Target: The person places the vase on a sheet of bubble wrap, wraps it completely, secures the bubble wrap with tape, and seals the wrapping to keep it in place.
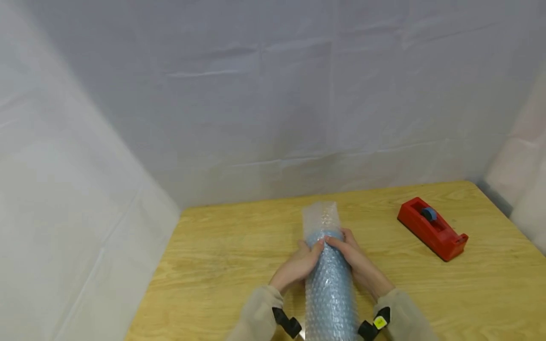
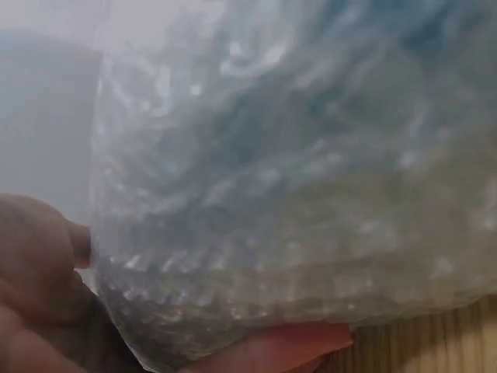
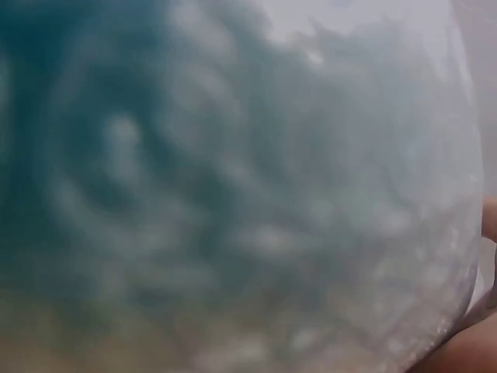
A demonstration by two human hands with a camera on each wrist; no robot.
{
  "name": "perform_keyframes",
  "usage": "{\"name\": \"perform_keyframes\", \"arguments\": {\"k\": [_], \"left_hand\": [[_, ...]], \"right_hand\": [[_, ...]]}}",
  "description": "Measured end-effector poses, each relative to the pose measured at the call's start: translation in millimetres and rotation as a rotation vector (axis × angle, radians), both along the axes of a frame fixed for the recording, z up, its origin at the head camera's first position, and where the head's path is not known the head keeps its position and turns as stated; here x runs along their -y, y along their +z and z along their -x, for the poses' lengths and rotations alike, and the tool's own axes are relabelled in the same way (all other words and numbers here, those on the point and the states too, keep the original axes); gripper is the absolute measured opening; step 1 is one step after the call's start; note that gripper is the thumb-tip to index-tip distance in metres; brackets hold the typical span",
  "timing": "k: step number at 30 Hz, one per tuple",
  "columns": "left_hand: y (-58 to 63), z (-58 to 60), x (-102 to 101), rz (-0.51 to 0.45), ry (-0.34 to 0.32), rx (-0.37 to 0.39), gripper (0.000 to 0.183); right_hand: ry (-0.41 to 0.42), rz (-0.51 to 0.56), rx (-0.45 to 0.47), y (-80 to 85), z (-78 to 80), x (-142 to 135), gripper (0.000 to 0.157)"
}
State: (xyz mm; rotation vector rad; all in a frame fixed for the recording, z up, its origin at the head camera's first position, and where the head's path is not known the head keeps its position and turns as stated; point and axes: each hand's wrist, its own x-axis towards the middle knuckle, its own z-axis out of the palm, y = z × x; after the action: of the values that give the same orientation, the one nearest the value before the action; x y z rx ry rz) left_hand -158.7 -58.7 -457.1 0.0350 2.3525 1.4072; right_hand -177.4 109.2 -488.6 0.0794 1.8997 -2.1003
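A long blue object wrapped in bubble wrap (image 1: 329, 289) lies lengthwise on the table in the head view, running off the bottom edge. Its far end is a flat, clear flap of wrap with no blue inside. What the blue object is cannot be told through the layers. My left hand (image 1: 298, 263) grips the bundle from the left and my right hand (image 1: 359, 261) from the right, thumbs on top and almost meeting. Fingers (image 2: 272, 347) of the left hand reach beneath the wrap in the left wrist view. In the right wrist view the wrap (image 3: 256, 194) hides most of the right hand.
A red tape dispenser (image 1: 432, 229) with a small blue-cored roll stands to the right on the wooden table (image 1: 222, 255). Pale sheeting (image 1: 273, 104) hangs behind the table and along both sides.
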Motion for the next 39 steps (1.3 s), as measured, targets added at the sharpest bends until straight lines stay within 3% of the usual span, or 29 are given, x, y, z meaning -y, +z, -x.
{"name": "perform_keyframes", "arguments": {"k": [5,13,16,22,26,29,34,39], "left_hand": [[-4.4,3.1,6,-0.147,0.025,0.018,0.104],[-17.0,4.0,7,-0.245,0.092,0.049,0.12],[-19.9,5.3,7,-0.285,0.101,0.08,0.117],[-21.8,5.9,6,-0.297,0.123,0.055,0.104],[-22.8,6.1,5,-0.299,0.143,0.049,0.102],[-23.2,6.0,5,-0.311,0.147,0.063,0.107],[-23.3,5.7,3,-0.305,0.158,0.072,0.111],[-25.3,6.3,4,-0.274,0.171,0.072,0.11]], "right_hand": [[0.054,-0.019,0.02,-1.7,3.1,-3,0.08],[0.109,-0.027,0.024,-2.4,5.2,-7,0.08],[0.12,-0.022,0.031,-1.3,4.8,-7,0.083],[0.113,-0.024,0.012,2.0,3.2,-6,0.078],[0.117,-0.095,-0.024,12.1,0.3,-11,0.078],[0.102,-0.212,-0.129,23.7,-2.4,-19,0.075],[-0.052,-0.377,-0.402,41.4,-8.4,-41,0.061],[-0.399,-0.39,-0.628,52.0,-15.1,-70,0.046]]}}
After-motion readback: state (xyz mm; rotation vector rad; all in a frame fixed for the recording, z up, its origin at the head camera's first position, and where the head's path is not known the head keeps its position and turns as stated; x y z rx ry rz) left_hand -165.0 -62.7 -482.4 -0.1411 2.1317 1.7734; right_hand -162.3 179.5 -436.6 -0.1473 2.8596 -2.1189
